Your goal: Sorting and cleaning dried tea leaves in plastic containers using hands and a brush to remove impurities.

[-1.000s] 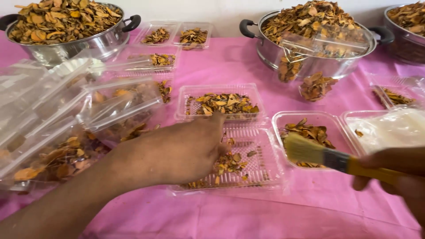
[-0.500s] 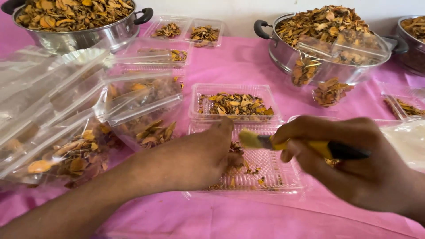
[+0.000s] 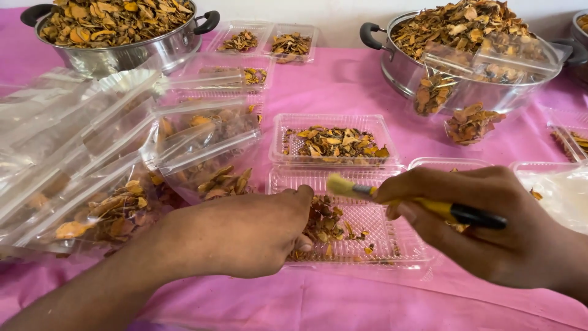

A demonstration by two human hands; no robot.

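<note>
Head view: right hand (image 3: 490, 227) grip clamps yellow-handled brush (image 3: 392, 197); left hand (image 3: 245, 230) presses ridged clear tray (image 3: 367, 236).

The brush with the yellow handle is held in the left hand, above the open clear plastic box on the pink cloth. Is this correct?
Not quite. The head view shows the brush in the right hand, not the left. The left hand rests at the edge of the clear plastic box. The rest is correct: the handle is yellow, and the box lies open on the pink cloth.
</note>
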